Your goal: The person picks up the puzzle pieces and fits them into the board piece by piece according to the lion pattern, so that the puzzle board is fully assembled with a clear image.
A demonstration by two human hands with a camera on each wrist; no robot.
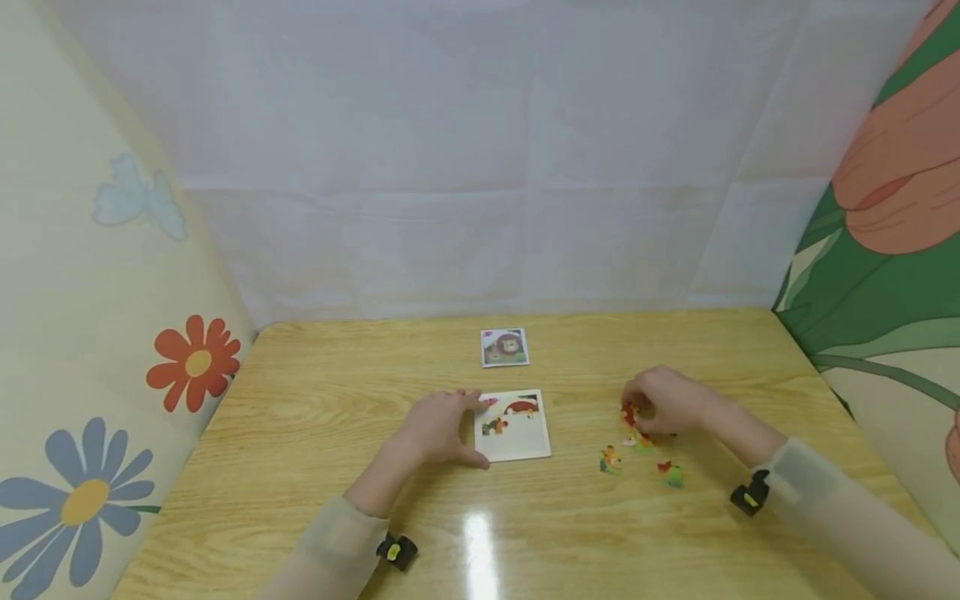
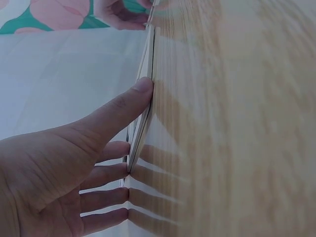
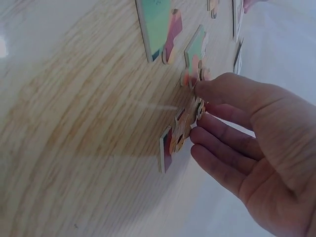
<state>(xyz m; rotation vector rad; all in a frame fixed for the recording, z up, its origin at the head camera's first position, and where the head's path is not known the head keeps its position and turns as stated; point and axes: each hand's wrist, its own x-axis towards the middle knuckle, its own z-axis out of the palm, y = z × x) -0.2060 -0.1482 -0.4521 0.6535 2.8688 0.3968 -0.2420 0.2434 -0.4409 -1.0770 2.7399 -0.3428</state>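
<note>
A white puzzle board lies on the table, partly filled with pieces along its top and left. My left hand rests at its left side, fingers extended near the upper corner and thumb at the near edge. In the left wrist view, the left thumb touches the board's rim. To the right, my right hand reaches down over loose pieces, with thumb and index finger around a red puzzle piece. From the right wrist, the other fingers look loosely bent; the pinch is partly hidden.
A small lion picture card lies beyond the board. Loose pieces, one with an orange animal and another green and red, lie nearer than the right hand. A white cloth hangs behind the wooden table.
</note>
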